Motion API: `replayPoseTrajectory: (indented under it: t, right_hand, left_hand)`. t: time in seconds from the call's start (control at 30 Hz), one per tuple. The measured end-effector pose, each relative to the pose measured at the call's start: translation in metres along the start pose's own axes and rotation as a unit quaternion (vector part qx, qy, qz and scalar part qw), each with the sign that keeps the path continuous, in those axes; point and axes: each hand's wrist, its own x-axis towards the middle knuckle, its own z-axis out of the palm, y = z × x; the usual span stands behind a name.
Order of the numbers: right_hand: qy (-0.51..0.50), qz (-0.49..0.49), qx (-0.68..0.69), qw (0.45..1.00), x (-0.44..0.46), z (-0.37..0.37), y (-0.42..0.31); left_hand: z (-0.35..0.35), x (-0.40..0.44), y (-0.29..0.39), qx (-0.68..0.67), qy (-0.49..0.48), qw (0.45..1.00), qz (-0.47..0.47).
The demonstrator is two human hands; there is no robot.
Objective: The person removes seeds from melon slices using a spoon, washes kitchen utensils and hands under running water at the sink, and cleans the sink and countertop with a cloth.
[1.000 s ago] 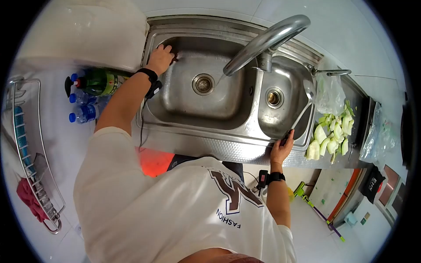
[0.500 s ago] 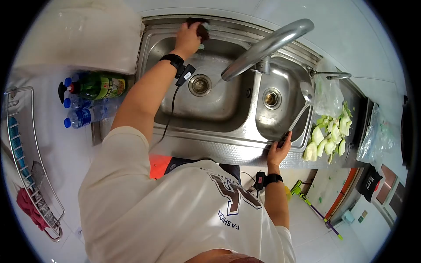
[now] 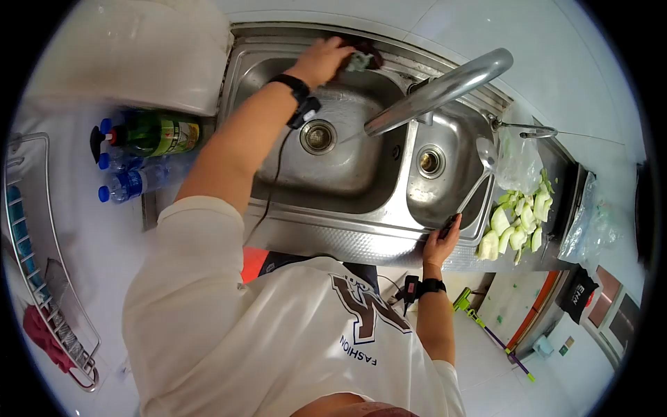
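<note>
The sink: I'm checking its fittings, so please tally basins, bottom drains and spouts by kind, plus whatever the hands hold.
Basins: 2
Bottom drains: 2
Spouts: 2
Dark-and-green wad, left hand: 1
Spoon, right hand: 1
Total: 8

cloth [image 3: 360,60]: dark brown, pale green | spoon [image 3: 486,156]: silver, black handle [image 3: 450,224] | sink [image 3: 399,203]: silver-grey | shirt [image 3: 292,333]: white, brown lettering [image 3: 364,323]

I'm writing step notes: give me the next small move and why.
Probably have the left hand slide the dark cloth along the sink's back rim toward the faucet: the hand is on the cloth, which lies at that rim, short of the faucet.
</note>
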Motion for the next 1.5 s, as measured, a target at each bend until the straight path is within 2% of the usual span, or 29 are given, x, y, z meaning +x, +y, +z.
replayPoseTrajectory:
  t: [0.03,0.1,0.17,0.23,0.27,0.33,0.5,0.57,0.63,0.67,0.73,0.77,0.8,0.83,0.93,0.97,1.03,1.17,1.23,1.3,1.4,1.43,1.5]
  right_hand:
    - [-0.012,0.021,0.006,1.0,0.0,0.0,0.001]
    - [-0.021,0.043,0.017,0.999,0.0,-0.002,0.003]
    - [-0.029,0.028,0.025,0.999,0.001,-0.004,0.005]
    - [-0.011,0.007,0.03,0.999,0.001,-0.004,0.007]
    - [0.004,-0.016,0.032,0.999,0.001,-0.003,0.007]
    - [0.006,-0.022,0.036,0.999,0.0,-0.002,0.011]
    - [0.001,-0.058,0.061,0.996,0.001,-0.008,0.017]
    - [-0.057,-0.013,0.054,0.997,0.002,-0.015,0.015]
    - [-0.062,-0.03,0.085,0.994,0.003,-0.017,0.02]
    - [-0.063,-0.04,0.107,0.991,0.003,-0.018,0.023]
    - [-0.064,-0.055,0.115,0.99,0.002,-0.018,0.031]
    - [-0.064,-0.069,0.116,0.989,0.002,-0.019,0.032]
    - [-0.087,-0.063,0.118,0.987,0.001,-0.023,0.034]
    - [-0.082,-0.101,0.129,0.983,0.001,-0.019,0.042]
    - [-0.076,-0.147,0.166,0.972,-0.001,-0.019,0.051]
    - [-0.082,-0.157,0.18,0.968,-0.002,-0.019,0.059]
    - [-0.105,-0.148,0.193,0.964,-0.001,-0.024,0.062]
    - [-0.168,-0.14,0.238,0.946,0.005,-0.039,0.073]
    - [-0.23,-0.082,0.301,0.922,0.01,-0.043,0.081]
    - [-0.261,-0.057,0.329,0.906,0.017,-0.045,0.09]
    - [-0.298,-0.018,0.398,0.867,0.018,-0.039,0.103]
    - [-0.304,-0.005,0.433,0.849,0.02,-0.035,0.105]
    - [-0.314,-0.023,0.424,0.849,0.023,-0.043,0.102]
  left_hand:
    - [-0.006,-0.009,-0.015,0.012,0.006,1.0,-0.017]
    - [-0.004,-0.032,-0.055,0.074,0.082,0.993,-0.037]
    - [-0.024,-0.054,-0.076,0.106,0.058,0.984,-0.129]
    - [-0.047,-0.07,-0.088,0.142,-0.017,0.953,-0.269]
    - [-0.052,-0.076,-0.093,0.146,-0.014,0.952,-0.267]
    - [-0.053,-0.092,-0.096,0.197,-0.067,0.924,-0.322]
    - [-0.051,-0.154,-0.058,0.248,-0.113,0.909,-0.315]
    - [-0.048,-0.187,-0.044,0.267,-0.14,0.906,-0.297]
    - [-0.044,-0.23,-0.023,0.266,-0.105,0.918,-0.276]
    - [-0.048,-0.25,-0.007,0.221,-0.092,0.93,-0.279]
    - [-0.051,-0.284,0.028,0.201,-0.167,0.909,-0.325]
    - [-0.074,-0.284,0.076,0.015,-0.097,0.878,-0.469]
    - [-0.058,-0.309,0.067,0.054,-0.108,0.897,-0.425]
    - [-0.038,-0.337,0.056,0.091,-0.121,0.913,-0.379]
    - [-0.017,-0.366,0.078,0.031,-0.086,0.928,-0.362]
    - [-0.016,-0.363,0.096,0.025,-0.102,0.927,-0.36]
    - [-0.024,-0.324,0.146,-0.087,-0.126,0.928,-0.338]
    - [0.012,-0.246,0.227,-0.187,0.024,0.962,-0.199]
    - [0.029,-0.202,0.266,-0.226,0.084,0.952,-0.188]
    - [0.048,-0.167,0.303,-0.223,0.102,0.953,-0.18]
    - [0.103,-0.168,0.334,-0.147,0.016,0.973,-0.178]
    - [0.097,-0.177,0.352,-0.132,0.047,0.974,-0.18]
    - [0.087,-0.202,0.352,-0.117,0.035,0.98,-0.159]
